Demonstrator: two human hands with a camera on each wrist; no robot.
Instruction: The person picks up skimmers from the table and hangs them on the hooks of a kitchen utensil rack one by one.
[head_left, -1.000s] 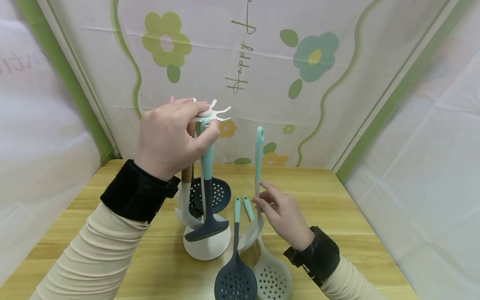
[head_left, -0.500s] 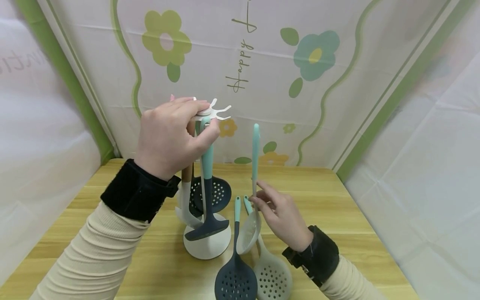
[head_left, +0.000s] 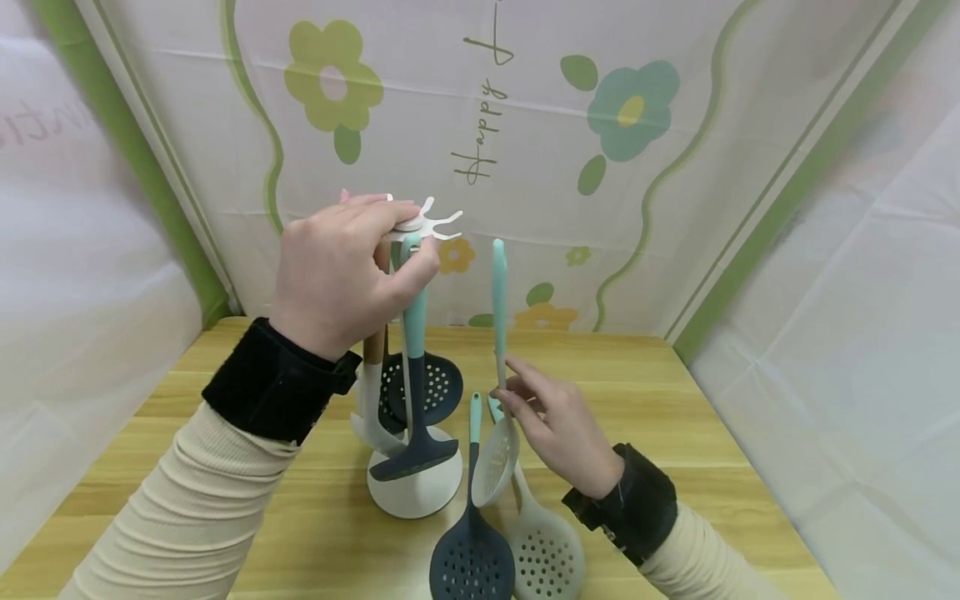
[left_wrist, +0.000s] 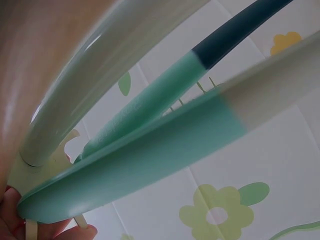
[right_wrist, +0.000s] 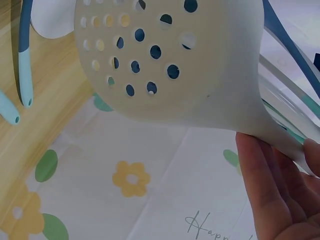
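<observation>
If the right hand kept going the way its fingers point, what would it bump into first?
The right hand points up and left, holding a pale slotted spoon upright. Going on, it would probably first meet the utensils hanging on the white rack, near the dark skimmer; depth is unclear.

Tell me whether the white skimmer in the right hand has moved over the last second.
Yes. The white skimmer in the right hand has shifted left toward the utensil stand; its teal handle tip, earlier further right, now stands nearer the stand's hooked top.
</observation>
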